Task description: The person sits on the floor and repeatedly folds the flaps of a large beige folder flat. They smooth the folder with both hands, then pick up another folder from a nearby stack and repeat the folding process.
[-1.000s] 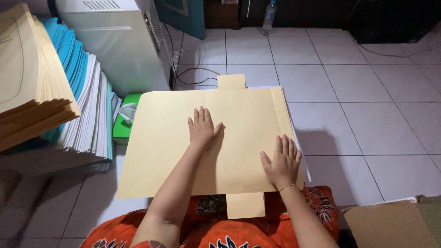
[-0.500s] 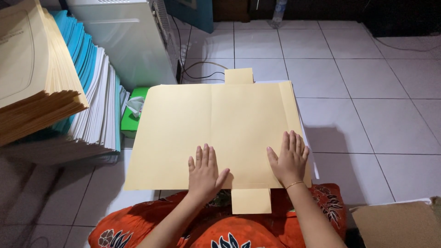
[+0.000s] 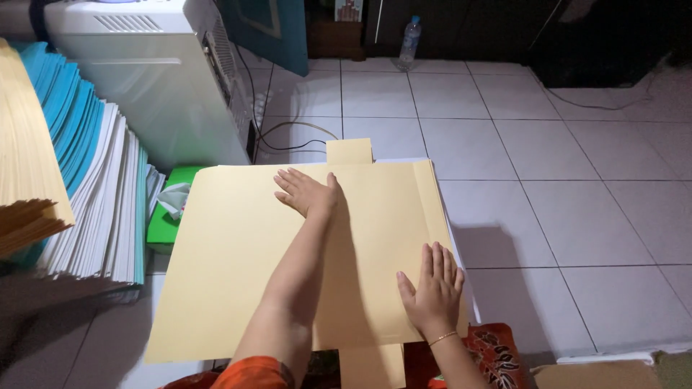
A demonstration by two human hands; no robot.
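On the lap of a seated person, a large manila folder (image 3: 288, 252) is pressed flat under two open hands.

Across the folder's far edge, near its small top tab (image 3: 349, 151), the left hand (image 3: 306, 193) is laid palm down with fingers spread and pointing left. Toward the folder's near right corner, the right hand (image 3: 432, 292) is laid flat, fingers slightly apart and pointing away; nothing is gripped by either. The folder's long axis is run left to right, and a centre crease seems to lie under the left forearm, though it is hard to make out. Left of the folder, a stack of blue and white paper (image 3: 101, 187) and a green box (image 3: 167, 209) are seen on the tiled floor (image 3: 562, 180).
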